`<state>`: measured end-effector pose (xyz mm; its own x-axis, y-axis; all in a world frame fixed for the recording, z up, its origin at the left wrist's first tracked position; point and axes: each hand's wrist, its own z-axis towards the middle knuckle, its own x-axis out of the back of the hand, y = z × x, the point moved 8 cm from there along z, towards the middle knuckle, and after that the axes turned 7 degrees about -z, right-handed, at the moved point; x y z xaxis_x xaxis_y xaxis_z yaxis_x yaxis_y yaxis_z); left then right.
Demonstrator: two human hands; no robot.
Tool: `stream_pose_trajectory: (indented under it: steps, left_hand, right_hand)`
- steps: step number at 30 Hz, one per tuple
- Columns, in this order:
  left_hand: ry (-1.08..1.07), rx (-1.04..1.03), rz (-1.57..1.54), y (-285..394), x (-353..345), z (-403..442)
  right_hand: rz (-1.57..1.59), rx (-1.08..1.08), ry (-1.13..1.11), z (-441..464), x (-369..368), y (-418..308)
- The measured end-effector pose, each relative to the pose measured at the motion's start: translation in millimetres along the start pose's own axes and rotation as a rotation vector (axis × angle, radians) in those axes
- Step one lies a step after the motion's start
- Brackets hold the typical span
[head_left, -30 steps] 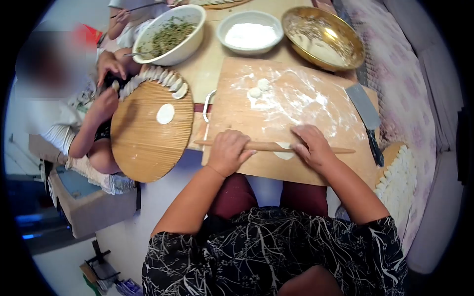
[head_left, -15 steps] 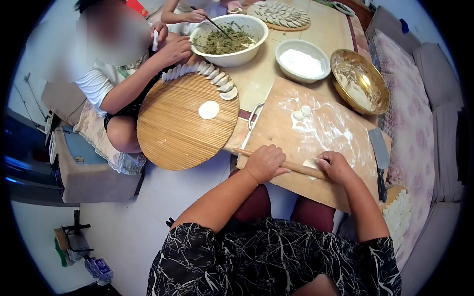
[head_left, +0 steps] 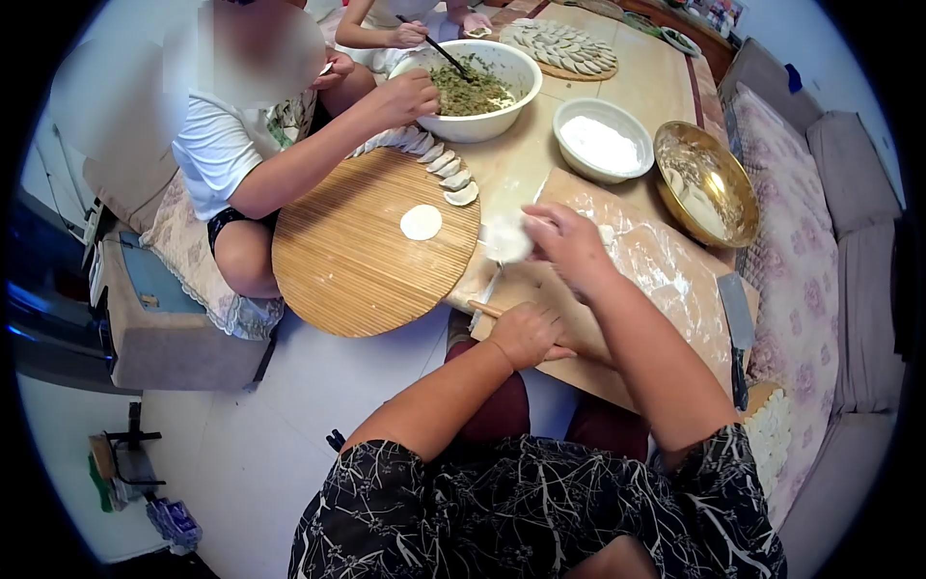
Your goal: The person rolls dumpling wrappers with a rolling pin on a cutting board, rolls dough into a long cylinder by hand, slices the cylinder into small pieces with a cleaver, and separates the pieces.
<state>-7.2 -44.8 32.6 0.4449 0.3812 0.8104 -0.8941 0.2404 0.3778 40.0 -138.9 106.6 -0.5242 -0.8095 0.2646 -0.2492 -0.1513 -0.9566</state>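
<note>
My left hand (head_left: pixel 529 335) is closed around a wooden rolling pin (head_left: pixel 485 309), which lies across the near side of the wooden board (head_left: pixel 666 328). Over the board's left edge, my right hand (head_left: pixel 569 248) holds a thin, round dumpling wrapper (head_left: pixel 505 239) at its fingertips; both are smeared by motion. Just left of them is a round slatted tray (head_left: pixel 367 275). One flat dumpling wrapper (head_left: pixel 421 223) lies on that tray, and folded dumplings (head_left: pixel 448 170) line its far rim. Flour is spread on the board; my right hand and forearm hide part of it.
A white bowl of filling (head_left: pixel 526 95), a bowl of flour (head_left: pixel 604 145) and a gold basin with dough (head_left: pixel 709 188) stand beyond the board. A cleaver (head_left: pixel 736 314) lies at its right edge. Two people sit across, one reaching to the filling. Another dumpling tray (head_left: pixel 569 48) is farther back.
My right hand has left the rolling pin and swung up and left with the wrapper towards the slatted tray. My left hand stays on the pin. The nearer person's hand has moved to the filling bowl.
</note>
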Motion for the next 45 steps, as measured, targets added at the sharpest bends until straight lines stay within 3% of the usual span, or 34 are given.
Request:
stream_pose_trajectory:
  steps: [2,4,5,7,8,10,12,16,18,20,22,25,33,36,40,42,43,45]
  left_hand:
    - [-0.117,0.120,-0.077,-11,-16,-3]
    - [-0.147,0.126,-0.100,-7,-10,2]
    - [-0.093,0.099,-0.109,-4,-4,3]
    - [-0.036,0.033,-0.047,-1,0,4]
    - [-0.037,0.031,-0.053,-1,-2,3]
    - [-0.051,0.032,-0.001,2,2,4]
    - [0.011,-0.003,0.008,4,7,5]
    - [-0.031,0.019,-0.013,4,6,8]
    - [-0.026,0.020,-0.030,6,8,7]
    - [-0.069,0.069,-0.017,4,6,8]
    - [-0.063,0.057,-0.031,5,4,9]
    - [-0.039,0.048,0.022,6,5,10]
    - [-0.044,0.051,0.008,8,7,12]
    - [-0.049,0.065,0.000,8,7,13]
    - [-0.042,0.058,0.003,7,6,12]
    - [-0.044,0.056,0.000,7,7,13]
    - [-0.049,0.057,0.005,7,6,12]
    - [-0.043,0.047,-0.017,7,7,13]
  right_hand:
    - [0.069,-0.011,0.047,0,-18,-1]
    - [-0.458,0.103,-0.036,-3,-30,15]
    - [-0.466,0.090,-0.016,-4,-23,33]
    - [-0.857,0.413,0.146,-12,-6,40]
    - [-0.860,0.406,0.147,-11,2,52]
    - [-1.211,0.254,0.434,-12,40,68]
    - [-1.274,0.206,0.348,-1,65,96]
    - [-1.142,0.261,0.198,-3,91,93]
    - [-1.117,0.123,0.185,-3,106,95]
    - [-1.163,0.140,0.221,-4,123,102]
    - [-1.185,-0.012,0.082,-9,128,105]
    - [-1.090,0.020,0.287,-17,138,106]
    - [-1.038,0.101,0.349,-19,125,103]
    - [-0.925,-0.047,0.293,-28,141,102]
    - [-0.873,0.123,0.485,-74,176,114]
    - [-0.950,0.222,0.211,-95,163,125]
    - [-0.955,0.214,0.209,-109,162,123]
    - [-0.848,0.486,0.231,-143,153,99]
